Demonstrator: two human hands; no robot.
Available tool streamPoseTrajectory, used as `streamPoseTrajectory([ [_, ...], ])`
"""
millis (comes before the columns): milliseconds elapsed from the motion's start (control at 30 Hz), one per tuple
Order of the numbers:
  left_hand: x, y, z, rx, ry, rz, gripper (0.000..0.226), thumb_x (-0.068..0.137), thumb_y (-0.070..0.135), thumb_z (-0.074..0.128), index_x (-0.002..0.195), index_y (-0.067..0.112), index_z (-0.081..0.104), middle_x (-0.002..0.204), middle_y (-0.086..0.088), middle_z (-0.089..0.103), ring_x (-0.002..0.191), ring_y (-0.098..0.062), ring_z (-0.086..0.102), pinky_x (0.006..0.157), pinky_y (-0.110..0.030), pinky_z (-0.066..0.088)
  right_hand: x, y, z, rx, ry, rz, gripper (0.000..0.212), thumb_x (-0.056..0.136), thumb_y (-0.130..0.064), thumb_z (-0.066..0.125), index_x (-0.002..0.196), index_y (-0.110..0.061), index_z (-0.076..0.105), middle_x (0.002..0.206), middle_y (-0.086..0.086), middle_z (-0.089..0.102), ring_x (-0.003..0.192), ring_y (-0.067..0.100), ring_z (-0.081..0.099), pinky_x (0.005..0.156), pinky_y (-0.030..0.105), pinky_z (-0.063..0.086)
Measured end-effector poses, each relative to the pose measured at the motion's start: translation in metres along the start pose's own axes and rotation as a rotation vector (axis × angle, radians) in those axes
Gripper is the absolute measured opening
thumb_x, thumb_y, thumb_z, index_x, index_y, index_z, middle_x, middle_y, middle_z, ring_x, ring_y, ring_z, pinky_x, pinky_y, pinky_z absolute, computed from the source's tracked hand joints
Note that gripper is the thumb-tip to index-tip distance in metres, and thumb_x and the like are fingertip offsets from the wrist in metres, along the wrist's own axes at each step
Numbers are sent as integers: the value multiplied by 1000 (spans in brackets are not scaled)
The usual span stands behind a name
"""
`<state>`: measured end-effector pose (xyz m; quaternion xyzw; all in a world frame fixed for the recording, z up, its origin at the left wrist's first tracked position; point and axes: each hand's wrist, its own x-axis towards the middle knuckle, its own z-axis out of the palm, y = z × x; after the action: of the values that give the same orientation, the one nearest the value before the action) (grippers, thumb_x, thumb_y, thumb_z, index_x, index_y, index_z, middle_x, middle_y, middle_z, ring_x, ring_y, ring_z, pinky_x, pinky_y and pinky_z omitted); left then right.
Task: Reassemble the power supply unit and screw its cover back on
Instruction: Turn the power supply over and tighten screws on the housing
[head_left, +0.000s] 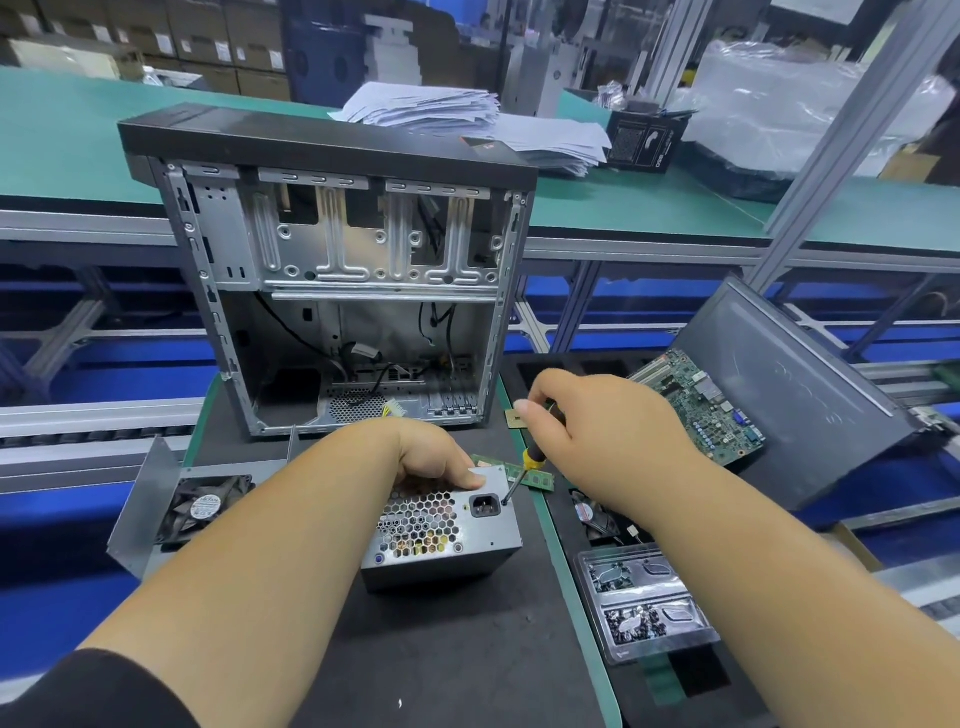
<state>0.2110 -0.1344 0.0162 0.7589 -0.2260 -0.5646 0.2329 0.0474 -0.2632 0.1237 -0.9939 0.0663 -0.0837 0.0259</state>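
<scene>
The grey power supply unit (441, 540) stands on the black mat in front of me, its honeycomb grille and black power socket facing me. My left hand (439, 457) grips its top edge from above, thumb on the upper face. My right hand (597, 431) holds a yellow-and-black screwdriver (524, 467) by the handle. The tip of the screwdriver touches the unit's face just right of the socket. I cannot make out the screw under the tip.
An open, empty computer case (343, 291) stands upright behind the unit. A metal cover with a fan (202, 506) lies at the left. A RAM stick (519, 475), a motherboard (701, 405), a dark side panel (810, 395) and a clear screw tray (644, 608) are at the right.
</scene>
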Motion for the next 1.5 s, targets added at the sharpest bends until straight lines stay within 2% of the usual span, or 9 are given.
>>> streamPoseTrajectory([
  [100, 0, 0, 0, 7, -2, 1, 16, 98, 31, 57, 100, 21, 70, 97, -8, 69, 89, -28, 60, 84, -37, 47, 1, 0, -3, 161, -42, -45, 31, 90, -34, 43, 121, -33, 47, 100, -12, 58, 80, 10, 55, 64, 32, 44],
  [367, -3, 1, 2, -16, 26, 8, 30, 97, 29, 58, 122, 15, 65, 107, -11, 66, 95, -28, 58, 92, -39, 46, 0, -1, -5, -19, -22, -9, 35, 95, -58, 33, 90, -33, 56, 71, -10, 66, 71, 12, 59, 61, 28, 48],
  [533, -6, 3, 4, -3, 39, 8, 32, 98, 29, 58, 125, 13, 64, 107, -11, 64, 93, -28, 55, 85, -35, 44, 1, -3, -10, 118, -76, -76, 28, 91, -32, 46, 118, -34, 52, 87, -12, 53, 78, 13, 52, 65, 33, 43],
  [633, -8, 4, 4, -13, 31, 7, 31, 99, 28, 56, 125, 13, 64, 107, -10, 65, 94, -27, 56, 87, -35, 44, 1, -4, -8, 27, -7, -67, 26, 97, -48, 44, 118, -35, 50, 64, -10, 53, 66, 12, 51, 57, 30, 43],
  [733, -9, 4, 5, -15, 30, 3, 28, 99, 28, 57, 122, 14, 65, 108, -11, 65, 95, -28, 56, 89, -37, 44, -2, -3, -7, -54, -20, -70, 37, 95, -57, 28, 105, -34, 55, 71, -10, 62, 71, 13, 56, 55, 28, 40],
  [900, -7, 4, 4, -3, 40, 0, 31, 98, 29, 58, 124, 13, 64, 108, -12, 64, 95, -28, 56, 90, -39, 45, -2, -3, -11, 28, -50, -115, 32, 90, -32, 43, 121, -31, 51, 85, -12, 51, 74, 14, 50, 54, 28, 29],
  [1100, -8, 5, 4, -5, 35, -1, 21, 99, 28, 56, 114, 16, 65, 105, -11, 65, 93, -28, 57, 87, -36, 45, -3, -3, -11, -65, -8, -99, 26, 99, -50, 37, 114, -33, 50, 73, -7, 65, 71, 16, 58, 61, 30, 48],
  [1267, -9, 5, 4, 24, 45, -6, 35, 98, 31, 57, 126, 12, 62, 116, -14, 65, 99, -28, 58, 96, -40, 46, -4, -5, -14, 46, -89, -113, 16, 94, -43, 47, 104, -32, 46, 73, -10, 54, 70, 11, 52, 54, 28, 36],
  [1500, -7, 5, 2, 42, 53, -8, 40, 97, 33, 58, 131, 13, 60, 127, -14, 62, 105, -28, 58, 98, -41, 45, 0, -11, -18, 66, -138, -48, 21, 94, -45, 54, 94, -24, 53, 82, -6, 61, 80, 18, 56, 72, 36, 49],
])
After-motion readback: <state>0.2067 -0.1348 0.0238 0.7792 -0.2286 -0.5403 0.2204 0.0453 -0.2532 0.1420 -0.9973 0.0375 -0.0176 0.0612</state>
